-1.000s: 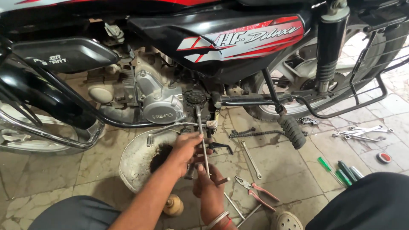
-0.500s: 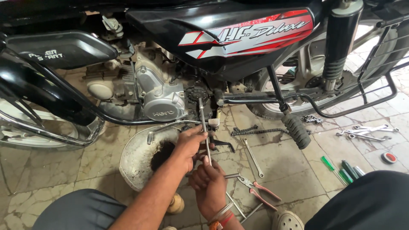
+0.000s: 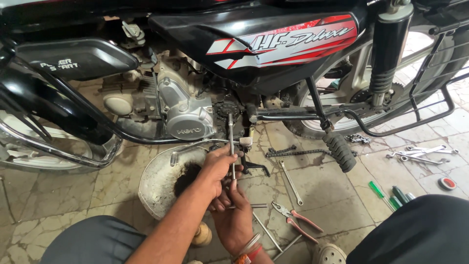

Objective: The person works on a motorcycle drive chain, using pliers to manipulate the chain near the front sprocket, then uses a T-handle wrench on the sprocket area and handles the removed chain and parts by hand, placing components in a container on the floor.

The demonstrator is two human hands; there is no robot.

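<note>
Left hand (image 3: pixel 217 168) and right hand (image 3: pixel 233 215) closed on long thin steel socket wrench (image 3: pixel 231 142); rigid, oily-slick, grip low shaft.

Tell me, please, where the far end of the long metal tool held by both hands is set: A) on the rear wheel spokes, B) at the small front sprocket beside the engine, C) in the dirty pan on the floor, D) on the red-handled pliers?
B: the long socket wrench runs up from the left hand and right hand to the front sprocket.

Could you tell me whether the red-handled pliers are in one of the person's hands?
No, the red-handled pliers lie on the floor tiles, right of both hands.
</note>
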